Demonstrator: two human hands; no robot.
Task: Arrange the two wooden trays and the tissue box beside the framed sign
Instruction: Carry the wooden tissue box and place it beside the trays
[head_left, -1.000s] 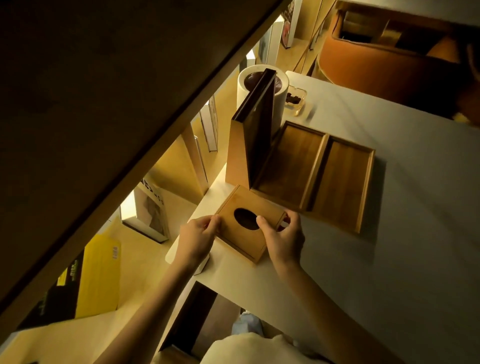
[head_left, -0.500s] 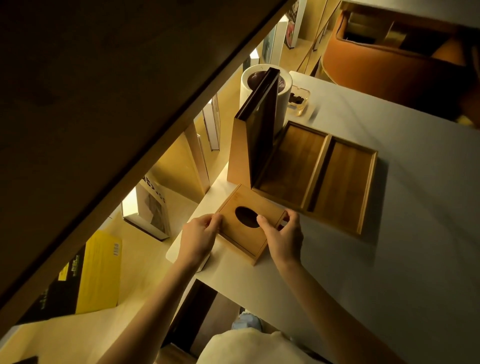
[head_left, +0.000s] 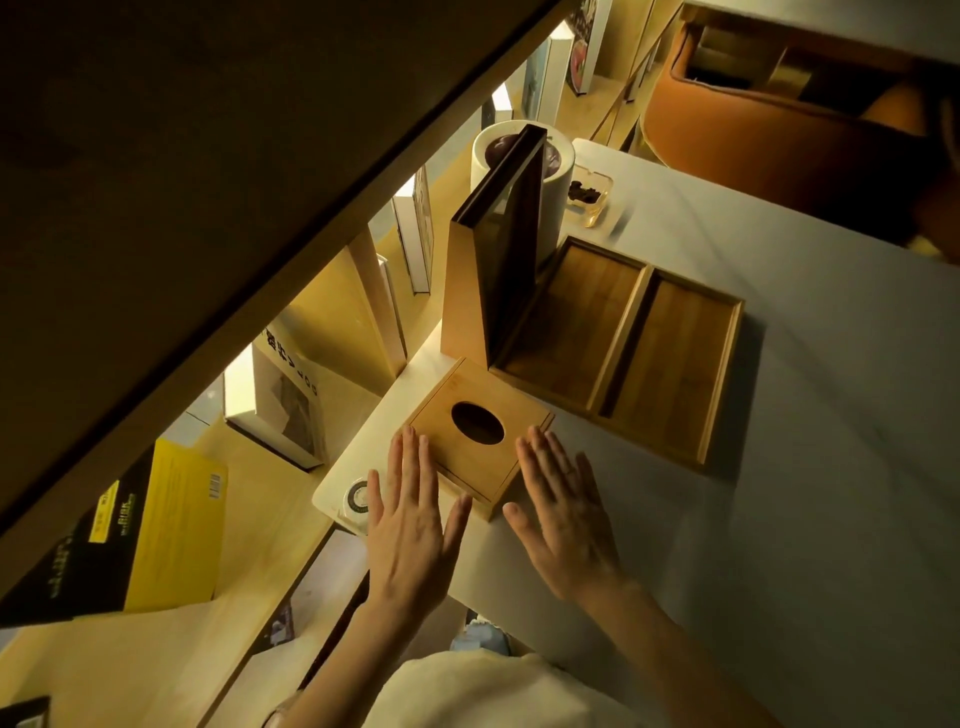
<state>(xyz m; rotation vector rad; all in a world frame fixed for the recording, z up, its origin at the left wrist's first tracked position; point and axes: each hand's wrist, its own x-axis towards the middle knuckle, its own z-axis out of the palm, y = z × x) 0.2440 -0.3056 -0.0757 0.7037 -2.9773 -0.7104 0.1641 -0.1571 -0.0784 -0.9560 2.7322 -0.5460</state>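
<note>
Two shallow wooden trays lie side by side on your pale, smooth counter, long edges touching, each a flat rectangle with a thin raised rim and lengthwise grain. Against the left edge of the nearer-left tray stands the framed sign, upright, with a dark frame and a plain tan back panel. Behind the sign sits a white cylindrical pot with a dark inside, and just beside that a small clear glass dish holding something dark.

At the near foot of the sign rests the tissue box, a low square box of light wood with a dark oval opening in its top; one corner nearly meets the sign's base and another nearly meets the tray's corner.

Half a second ago you were pinching the box at its two near sides with curled fingers. Now both hands are off it and spread flat, fingers straight and together. The box has stayed by the sign.

Your left hand lies at the box's near-left side, fingertips alongside its edge, thumb toward the near corner. Your right hand lies at the near-right side, fingertips at the box's right corner. The box sits between and just beyond them; whether either hand brushes it, you cannot tell here.
</note>
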